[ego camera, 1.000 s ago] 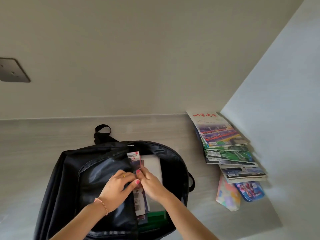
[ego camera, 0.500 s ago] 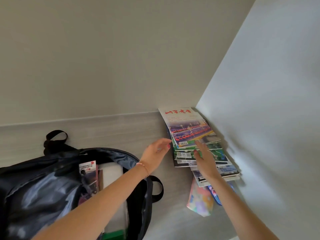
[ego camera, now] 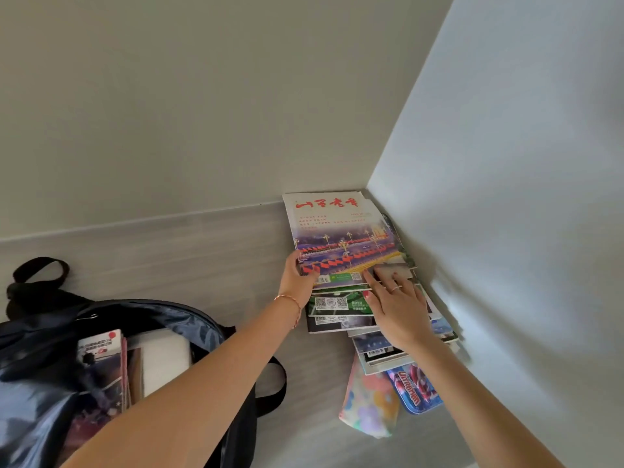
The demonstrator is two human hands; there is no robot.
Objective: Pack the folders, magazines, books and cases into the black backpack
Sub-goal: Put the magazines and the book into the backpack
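A fanned stack of magazines [ego camera: 341, 309] lies in the corner at the right wall. Its top magazine [ego camera: 341, 231] has red script and a street photo. My left hand [ego camera: 299, 282] grips that magazine's near left edge, thumb on the cover. My right hand [ego camera: 398, 309] rests on the stack with fingertips at the top magazine's near right corner. The black backpack [ego camera: 111, 349] lies open at lower left, with books and a white folder [ego camera: 165, 359] inside. A floral pencil case [ego camera: 369, 403] and a blue case [ego camera: 417, 390] lie below the stack.
The grey wood-grain surface [ego camera: 202, 265] runs between the backpack and the stack. A beige wall stands behind and a white wall [ego camera: 506, 231] closes off the right side. The backpack's top loop [ego camera: 39, 271] sticks out at far left.
Both hands left the backpack and reached right to the magazine stack. They now close on the top magazine. The view swung right with them.
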